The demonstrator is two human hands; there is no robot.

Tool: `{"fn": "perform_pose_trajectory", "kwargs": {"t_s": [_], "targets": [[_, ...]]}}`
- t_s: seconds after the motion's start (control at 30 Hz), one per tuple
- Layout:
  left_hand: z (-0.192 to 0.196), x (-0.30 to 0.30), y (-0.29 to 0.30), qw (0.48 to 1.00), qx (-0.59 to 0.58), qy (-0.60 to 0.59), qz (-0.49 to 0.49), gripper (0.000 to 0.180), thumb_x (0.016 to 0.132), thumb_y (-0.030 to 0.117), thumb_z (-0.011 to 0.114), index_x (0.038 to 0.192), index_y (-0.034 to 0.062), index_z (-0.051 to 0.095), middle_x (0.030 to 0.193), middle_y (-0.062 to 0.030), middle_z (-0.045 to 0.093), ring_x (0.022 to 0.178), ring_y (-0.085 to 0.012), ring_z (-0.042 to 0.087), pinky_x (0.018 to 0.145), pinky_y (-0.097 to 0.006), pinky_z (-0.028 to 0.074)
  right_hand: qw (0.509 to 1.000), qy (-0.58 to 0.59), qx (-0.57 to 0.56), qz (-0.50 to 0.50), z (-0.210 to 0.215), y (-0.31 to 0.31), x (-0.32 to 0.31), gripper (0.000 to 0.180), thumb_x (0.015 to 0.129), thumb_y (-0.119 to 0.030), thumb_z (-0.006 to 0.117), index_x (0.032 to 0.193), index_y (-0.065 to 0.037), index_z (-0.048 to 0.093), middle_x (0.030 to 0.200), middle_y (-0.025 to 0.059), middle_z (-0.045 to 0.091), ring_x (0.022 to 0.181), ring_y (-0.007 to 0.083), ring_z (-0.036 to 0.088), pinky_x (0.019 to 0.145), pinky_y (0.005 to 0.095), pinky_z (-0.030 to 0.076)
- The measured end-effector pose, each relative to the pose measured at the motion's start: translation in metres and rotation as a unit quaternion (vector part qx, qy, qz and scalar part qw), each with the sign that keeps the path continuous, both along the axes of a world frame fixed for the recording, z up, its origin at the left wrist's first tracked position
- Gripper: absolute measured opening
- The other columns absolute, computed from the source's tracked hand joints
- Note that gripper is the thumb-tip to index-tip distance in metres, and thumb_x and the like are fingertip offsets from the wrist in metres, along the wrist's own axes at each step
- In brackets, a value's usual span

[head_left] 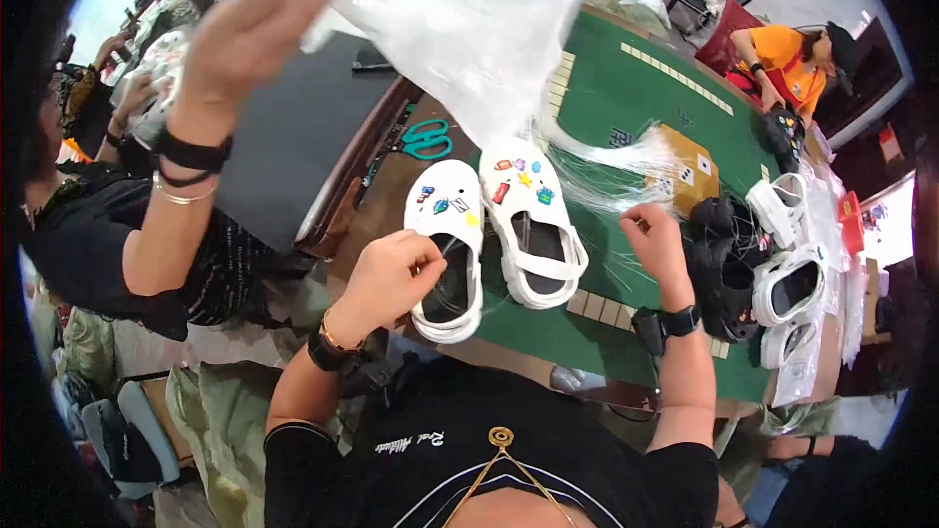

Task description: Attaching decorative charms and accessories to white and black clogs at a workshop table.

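Two white clogs with colourful charms lie side by side before me: a left clog (445,198) and a right clog (533,205) with its heel strap across the opening. My left hand (391,279) is closed in a pinch at the left clog's opening. Out to the right, above the green table, my right hand (650,235) has its fingers pinched together. Whatever either hand holds is too small to make out. Near the right hand lies a bundle of thin clear plastic strands (611,161). A translucent plastic bag (469,29) hangs just beyond the clogs.
A co-worker's raised hand (249,34) is beside the bag at upper left. Teal-handled scissors (426,139) lie left of the clogs. Black clogs (724,274) and white clogs (790,284) line the right side of the green table (606,78). A person in orange (782,59) sits across.
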State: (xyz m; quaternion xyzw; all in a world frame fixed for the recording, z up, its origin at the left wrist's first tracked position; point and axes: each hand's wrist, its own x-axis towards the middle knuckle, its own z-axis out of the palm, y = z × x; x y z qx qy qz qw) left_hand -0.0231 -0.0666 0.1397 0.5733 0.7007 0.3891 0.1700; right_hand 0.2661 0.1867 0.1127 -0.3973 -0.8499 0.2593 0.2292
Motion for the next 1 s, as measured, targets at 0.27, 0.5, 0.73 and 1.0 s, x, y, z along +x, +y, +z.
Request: {"fn": "perform_pose_trajectory", "kwargs": {"t_s": [0.27,0.5,0.73,1.0], "targets": [[-0.034,0.010,-0.009,0.997,0.033,-0.016,0.061,0.009,0.082,0.010,0.069,0.082,0.0018,0.064,0.078,-0.0134,0.062,0.076,-0.0326,0.062,0.068,-0.040,0.049,0.925,-0.031,0.124,0.357,0.053,-0.033,-0.119,0.038,0.080,-0.010,0.068,0.117,-0.006,0.064,0.118,0.0205,0.062,0.110,0.0386,0.058,0.096,0.0442,0.045],[-0.049,0.018,-0.003,0.984,0.146,0.053,0.082,0.008,0.078,0.005,0.071,0.079,0.0014,0.064,0.076,-0.0135,0.062,0.071,-0.0335,0.060,0.065,-0.041,0.048,0.814,0.236,-0.451,0.280,0.018,-0.031,-0.211,0.049,0.080,-0.032,0.072,0.120,-0.004,0.061,0.115,0.0182,0.063,0.107,0.0295,0.061,0.092,0.0408,0.048],[-0.055,0.016,-0.003,0.984,0.153,0.060,0.068,0.010,0.077,0.009,0.072,0.079,0.0049,0.063,0.075,-0.0116,0.060,0.071,-0.0333,0.059,0.063,-0.041,0.048,0.869,0.189,-0.291,0.353,0.050,-0.034,-0.283,0.049,0.080,-0.032,0.072,0.119,-0.004,0.061,0.111,0.0171,0.064,0.104,0.0278,0.061,0.090,0.0394,0.048],[-0.051,0.015,-0.008,0.986,0.156,0.046,0.046,0.009,0.079,0.011,0.072,0.079,0.0060,0.064,0.073,-0.0105,0.059,0.070,-0.0316,0.059,0.063,-0.041,0.048,0.903,0.120,-0.089,0.402,0.068,-0.042,-0.297,0.048,0.079,-0.033,0.072,0.117,-0.005,0.061,0.107,0.0158,0.064,0.100,0.0258,0.062,0.087,0.0378,0.049]]}}
